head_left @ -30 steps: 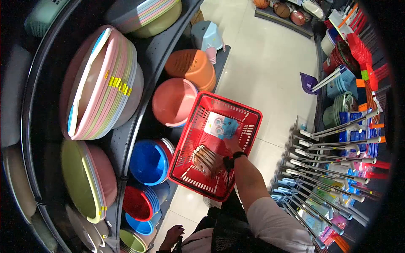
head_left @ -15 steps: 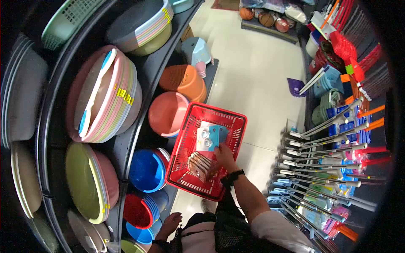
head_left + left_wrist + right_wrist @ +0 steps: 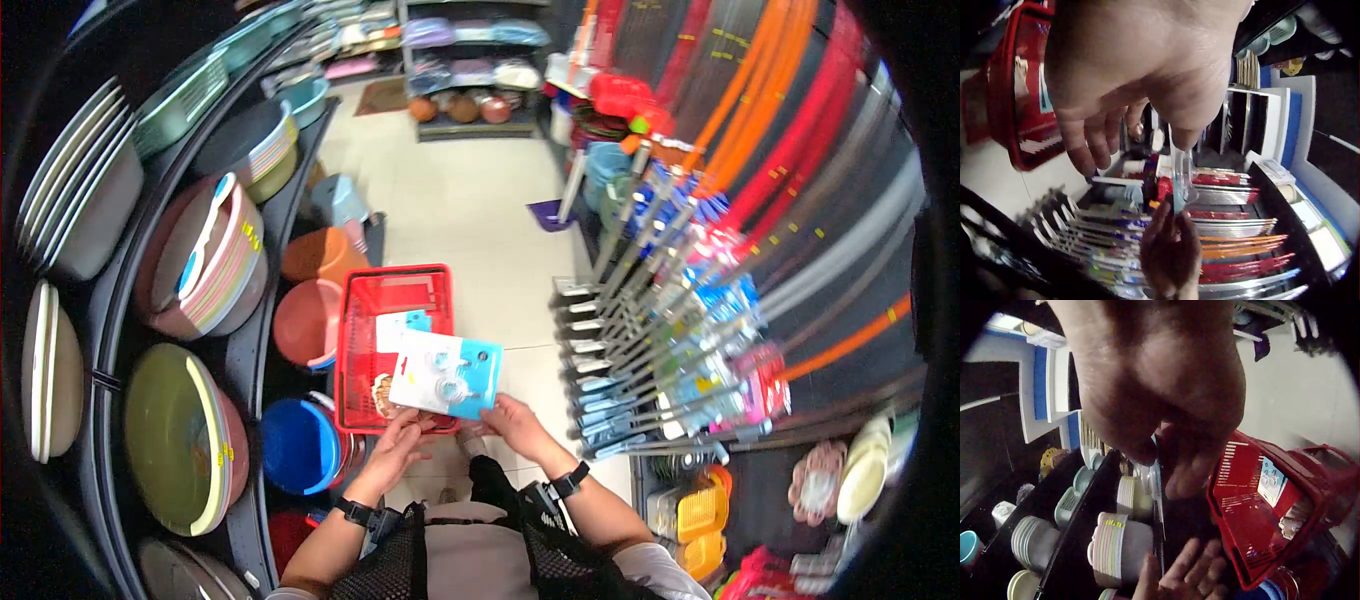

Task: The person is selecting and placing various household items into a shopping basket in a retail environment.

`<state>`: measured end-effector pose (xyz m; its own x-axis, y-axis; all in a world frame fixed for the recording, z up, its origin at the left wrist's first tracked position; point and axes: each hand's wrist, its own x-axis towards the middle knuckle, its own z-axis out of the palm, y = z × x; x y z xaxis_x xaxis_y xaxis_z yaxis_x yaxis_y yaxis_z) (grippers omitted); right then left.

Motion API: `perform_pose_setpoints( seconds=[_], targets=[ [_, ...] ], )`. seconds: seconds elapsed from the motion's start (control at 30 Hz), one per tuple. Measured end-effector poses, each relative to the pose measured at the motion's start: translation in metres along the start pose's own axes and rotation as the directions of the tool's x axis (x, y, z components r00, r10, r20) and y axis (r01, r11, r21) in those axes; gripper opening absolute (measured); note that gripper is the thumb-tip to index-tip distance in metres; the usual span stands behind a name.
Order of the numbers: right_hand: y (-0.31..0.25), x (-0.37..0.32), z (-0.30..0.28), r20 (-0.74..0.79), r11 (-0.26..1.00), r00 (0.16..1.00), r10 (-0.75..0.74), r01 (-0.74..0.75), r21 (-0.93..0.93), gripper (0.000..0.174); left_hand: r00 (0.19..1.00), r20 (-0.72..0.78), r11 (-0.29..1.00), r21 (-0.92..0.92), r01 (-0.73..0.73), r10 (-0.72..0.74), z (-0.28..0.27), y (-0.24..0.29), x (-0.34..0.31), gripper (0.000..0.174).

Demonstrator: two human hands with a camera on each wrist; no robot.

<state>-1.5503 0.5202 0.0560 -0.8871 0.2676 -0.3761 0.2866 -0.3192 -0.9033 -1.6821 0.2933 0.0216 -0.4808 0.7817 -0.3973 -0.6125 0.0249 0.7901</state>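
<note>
My right hand (image 3: 522,428) pinches the lower right corner of a white-and-blue card pack (image 3: 425,372) with clear round pieces on its front. The pack is raised over the near part of the red shopping basket (image 3: 448,300). At its lower left edge is my left hand (image 3: 398,448), fingers loosely spread; in the right wrist view this left hand (image 3: 1188,578) lies open beneath the pack. The left wrist view shows the pack nearly edge-on, its far end between the right fingers. Inside the basket lie a similar card pack (image 3: 390,332) and a brown-and-white striped bundle (image 3: 382,393), partly hidden.
Shelves on the left hold stacked pastel basins (image 3: 215,265), a blue bucket (image 3: 300,445) and pink tubs (image 3: 308,322). On the right hang mops and long handles (image 3: 625,350). A purple dustpan (image 3: 550,215) stands farther along the pale tiled aisle (image 3: 470,190).
The right hand has come up out of the basket with a card pack. My left hand has risen from the side to the pack's lower edge. The head view has tilted up and turned right.
</note>
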Motion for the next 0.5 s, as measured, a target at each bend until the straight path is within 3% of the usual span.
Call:
perform_pose_setpoints(
  seconds=[0.03,0.13,0.23,0.27,0.33,0.37,0.5],
  targets=[
    [0.010,-0.024,0.008,-0.013,1.000,1.000,0.000,0.000,0.002,0.023,0.995,0.098,0.996,-0.084,-0.007,0.015,0.009,0.001,-0.005,0.042],
    [0.046,-0.092,0.028,-0.049,1.000,0.998,-0.027,0.027,-0.003,0.028,0.982,0.187,0.986,-0.168,0.000,0.032,0.027,-0.030,-0.018,0.039],
    [0.083,-0.159,0.021,-0.102,0.997,0.995,0.020,-0.027,-0.072,0.034,0.969,0.246,0.992,-0.129,0.000,0.032,0.055,-0.052,-0.050,0.037],
    [0.090,-0.181,0.021,-0.141,0.999,0.990,-0.002,-0.006,-0.051,0.034,0.962,0.271,0.996,-0.085,-0.005,0.028,0.065,-0.053,-0.060,0.036],
    [0.102,-0.233,0.013,-0.345,0.973,0.928,-0.144,0.196,0.122,0.045,0.947,0.322,0.999,-0.042,0.022,-0.007,0.090,-0.061,-0.079,0.036],
    [0.107,-0.261,0.005,-0.412,0.971,0.899,-0.149,0.212,0.113,0.052,0.929,0.364,0.996,0.080,0.036,-0.063,0.099,-0.068,-0.087,0.035],
    [0.155,-0.331,-0.010,-0.587,0.938,0.761,-0.278,0.346,0.005,0.046,0.827,0.507,0.885,0.466,-0.025,-0.243,0.130,-0.104,-0.099,0.031]
  ],
)
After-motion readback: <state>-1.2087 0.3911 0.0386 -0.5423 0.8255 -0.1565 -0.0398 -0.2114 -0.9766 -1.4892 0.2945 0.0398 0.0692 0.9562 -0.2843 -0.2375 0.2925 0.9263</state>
